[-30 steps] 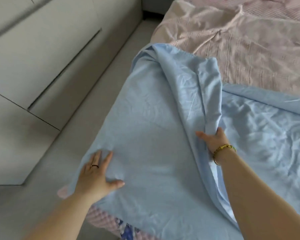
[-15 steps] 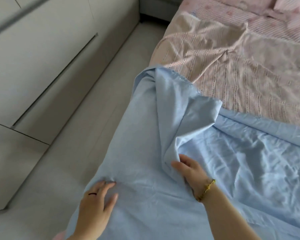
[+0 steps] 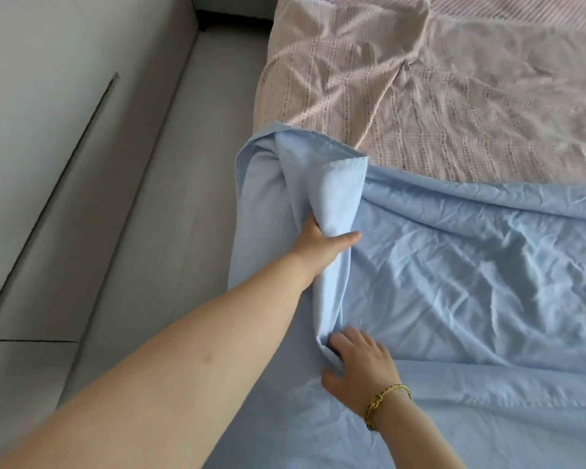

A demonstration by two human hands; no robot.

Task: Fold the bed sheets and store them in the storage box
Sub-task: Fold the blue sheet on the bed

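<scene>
The left hand [image 3: 322, 243] has swapped jobs with the right: a second ago it lay flat on the near part of the sheet [image 3: 454, 282]. Now it has reached forward and grips the raised, bunched fold, its thumb lying across the cloth and its fingers hidden behind it. The right hand [image 3: 359, 363], the one with the bracelet [image 3: 388, 399], held that fold before. It has now dropped back to the fold's near end, where it lies open with its fingers spread and pressing the cloth down, though it is a little blurred. The fold itself has slid toward the left edge and stands as a narrow cone rather than a broad flap. The rest of the blue sheet lies spread and creased on the bed [image 3: 538, 18], just this side of the pink cover [image 3: 454, 113]. Its left edge hangs toward the floor [image 3: 183, 198]. The handover suggests the corner is being gathered for the next fold — probably an early one, since most of the sheet is still open. The box is not in view, so storing looks some way off.
</scene>
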